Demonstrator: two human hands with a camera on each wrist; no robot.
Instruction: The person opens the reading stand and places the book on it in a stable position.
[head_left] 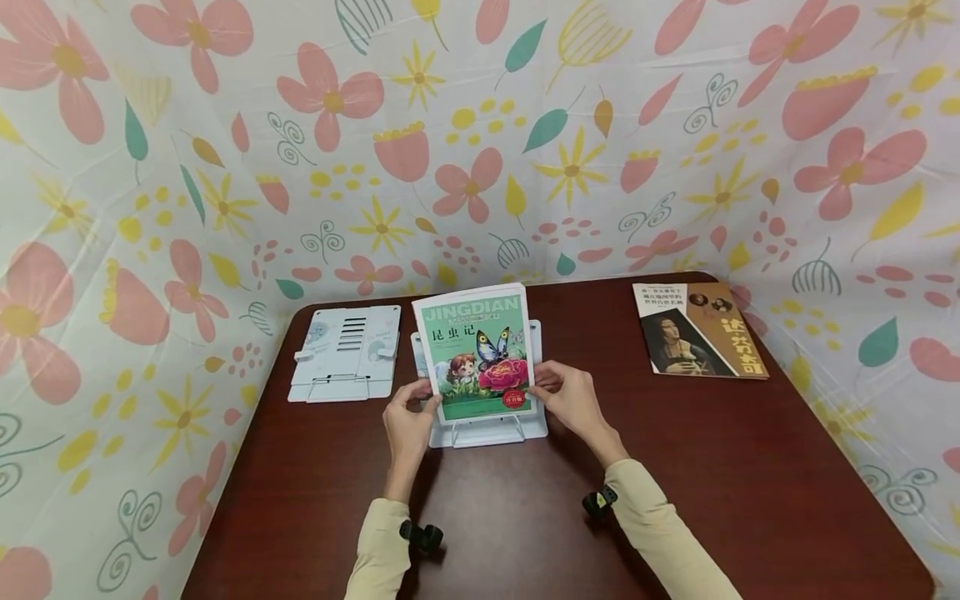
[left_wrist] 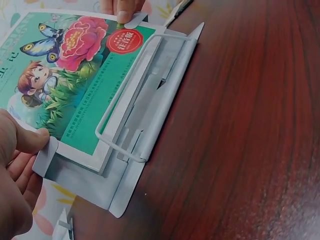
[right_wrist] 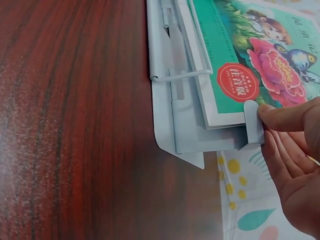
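Sleeves (head_left: 381,546) behind left hand (head_left: 408,423) and right hand (head_left: 576,404), both pinching a bookstand (head_left: 487,433)
Between them, book (head_left: 480,358) reads "JINGDIAN", "昆虫记".

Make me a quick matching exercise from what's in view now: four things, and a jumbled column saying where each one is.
Things
1. Green book
2. Stand with no book on it
3. Book with a portrait cover
4. Right hand

Places
A. Right side of the table, toward the far edge
B. Thumb at a side clip, near the cover's red seal
C. Left side of the table
D. Resting on the other stand

Pairs: 1-D; 2-C; 3-A; 4-B
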